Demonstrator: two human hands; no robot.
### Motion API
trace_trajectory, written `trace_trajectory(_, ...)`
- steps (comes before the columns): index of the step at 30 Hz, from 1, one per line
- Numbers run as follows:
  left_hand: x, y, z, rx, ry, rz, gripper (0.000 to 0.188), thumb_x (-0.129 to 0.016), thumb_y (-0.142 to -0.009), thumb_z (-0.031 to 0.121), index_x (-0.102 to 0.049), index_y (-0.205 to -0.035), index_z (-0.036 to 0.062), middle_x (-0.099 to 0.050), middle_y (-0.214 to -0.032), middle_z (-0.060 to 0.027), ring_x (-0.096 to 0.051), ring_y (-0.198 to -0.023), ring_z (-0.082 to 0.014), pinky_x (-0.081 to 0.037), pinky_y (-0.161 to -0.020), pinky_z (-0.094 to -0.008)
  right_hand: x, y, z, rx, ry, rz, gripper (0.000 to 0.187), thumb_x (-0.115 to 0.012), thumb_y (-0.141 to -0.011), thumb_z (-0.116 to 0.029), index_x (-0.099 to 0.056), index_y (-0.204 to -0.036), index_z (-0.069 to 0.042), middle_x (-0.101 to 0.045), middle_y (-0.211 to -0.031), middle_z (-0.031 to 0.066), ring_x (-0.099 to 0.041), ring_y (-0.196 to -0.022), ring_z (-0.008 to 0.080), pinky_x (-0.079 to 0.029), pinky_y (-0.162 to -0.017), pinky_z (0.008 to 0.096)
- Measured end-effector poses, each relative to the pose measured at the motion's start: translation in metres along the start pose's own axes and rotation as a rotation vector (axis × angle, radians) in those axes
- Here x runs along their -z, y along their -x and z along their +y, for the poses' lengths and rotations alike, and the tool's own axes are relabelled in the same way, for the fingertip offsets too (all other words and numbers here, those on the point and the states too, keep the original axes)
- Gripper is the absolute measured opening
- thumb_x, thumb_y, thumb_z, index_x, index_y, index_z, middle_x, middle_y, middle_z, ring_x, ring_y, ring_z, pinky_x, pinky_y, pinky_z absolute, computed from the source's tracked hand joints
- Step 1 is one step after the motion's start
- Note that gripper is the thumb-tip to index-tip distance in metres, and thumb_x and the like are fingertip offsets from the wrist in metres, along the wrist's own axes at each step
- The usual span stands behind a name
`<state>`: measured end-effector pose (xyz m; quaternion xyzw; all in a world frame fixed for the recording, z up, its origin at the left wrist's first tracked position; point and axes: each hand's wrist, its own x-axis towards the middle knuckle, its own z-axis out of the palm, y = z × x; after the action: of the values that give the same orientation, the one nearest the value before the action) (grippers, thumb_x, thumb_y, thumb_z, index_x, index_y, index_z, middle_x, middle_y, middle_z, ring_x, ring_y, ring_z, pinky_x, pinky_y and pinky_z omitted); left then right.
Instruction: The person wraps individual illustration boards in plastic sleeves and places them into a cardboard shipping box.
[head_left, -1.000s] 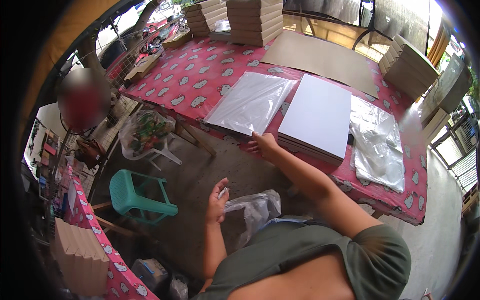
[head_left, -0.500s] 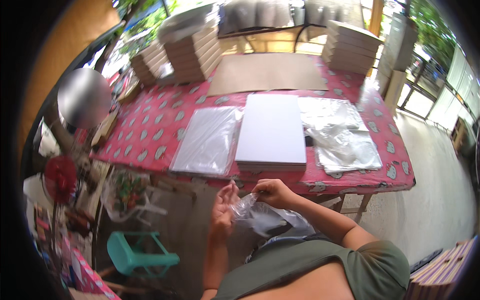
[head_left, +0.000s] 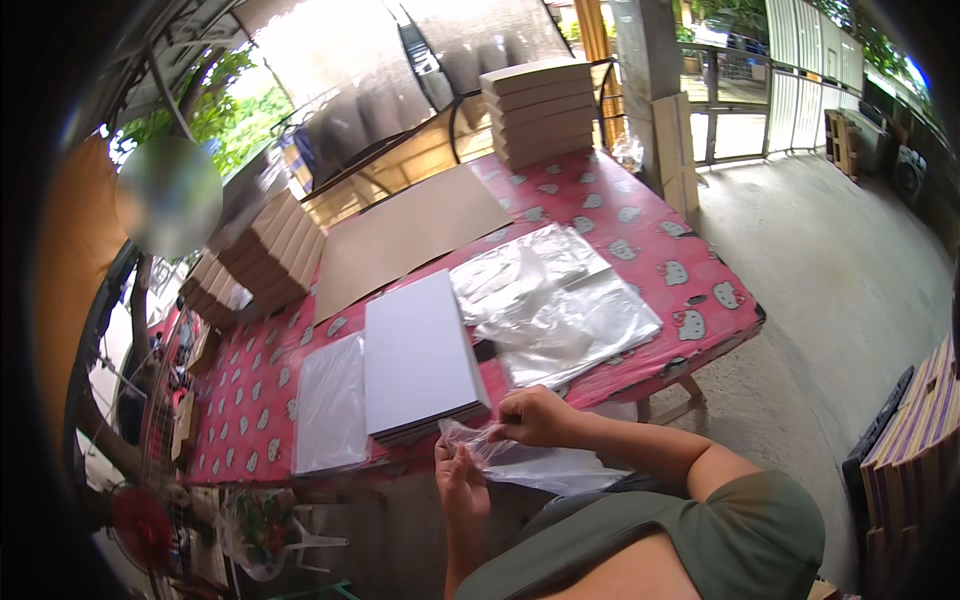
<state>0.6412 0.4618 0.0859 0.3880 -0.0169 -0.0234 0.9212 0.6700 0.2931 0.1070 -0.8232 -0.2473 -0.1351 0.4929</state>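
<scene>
In front of the table's near edge, a clear plastic bag hangs between my two hands. My right hand is closed in a pinch on the bag's upper edge. My left hand grips the other side of the same edge, thumb against fingers. Just beyond them lies a stack of white boards, squared up at the table edge. To its left is a flat sheet-like piece in clear plastic. A loose pile of clear plastic bags spreads to its right.
The table wears a red patterned cover. Stacked brown boxes stand at its far edge, with more boxes at the far left. A large brown board lies flat between them. Striped stacked pieces stand at the right.
My view has swung to the right and tilted. My hands have come nearer the board stack, and the bag's edge is stretched between them.
</scene>
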Motion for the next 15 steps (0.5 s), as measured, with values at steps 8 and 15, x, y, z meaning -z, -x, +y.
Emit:
trace_trajectory(8,-0.06,-0.007,-0.097,-0.18,-0.213,0.128,0.006,-0.061,-0.08,0.008,-0.062,-0.079,0.0022,-0.058,-0.068,0.0016,-0.05,-0.062,-0.0039,-0.039,-0.063,-0.0173,0.109,0.069,0.042,-0.183,-0.081,0.05,0.017,-0.068,-0.071,-0.016,-0.063,-0.076,-0.001,-0.059,-0.067,0.0158,-0.059,-0.064,0.0292,-0.045,-0.061,0.0348)
trace_trajectory(15,-0.117,0.02,-0.14,0.13,0.144,-0.128,0.008,-0.061,-0.081,0.015,-0.056,-0.075,0.0117,-0.052,-0.064,0.0011,-0.046,-0.056,-0.0064,-0.04,-0.052,-0.0241,0.165,0.112,0.061,-0.167,-0.026,0.232,0.018,-0.065,-0.074,-0.018,-0.059,-0.079,-0.001,-0.055,-0.064,0.0197,-0.056,-0.059,0.0313,-0.043,-0.054,0.0344)
